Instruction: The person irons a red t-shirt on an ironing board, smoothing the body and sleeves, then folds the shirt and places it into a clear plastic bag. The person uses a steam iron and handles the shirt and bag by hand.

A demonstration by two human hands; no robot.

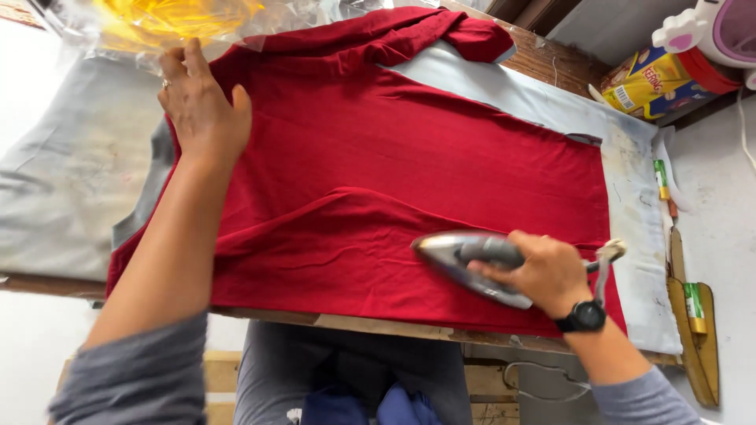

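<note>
A red garment (409,165) lies spread over a padded grey ironing board (71,181). My left hand (201,102) presses flat on the garment's far left end, fingers together, a ring on one finger. My right hand (543,271), with a black wristwatch, grips the grey handle of a metal iron (461,256). The iron rests on the garment's near edge, its tip pointing left. A fold of red cloth runs across the middle of the garment.
A clear plastic bag with yellow cloth (169,20) lies at the board's far left corner. A yellow snack packet (654,79) and a white-pink appliance (713,31) sit at the upper right. Small green-capped tubes (693,299) lie along the right side. The board's wooden edge (378,327) faces me.
</note>
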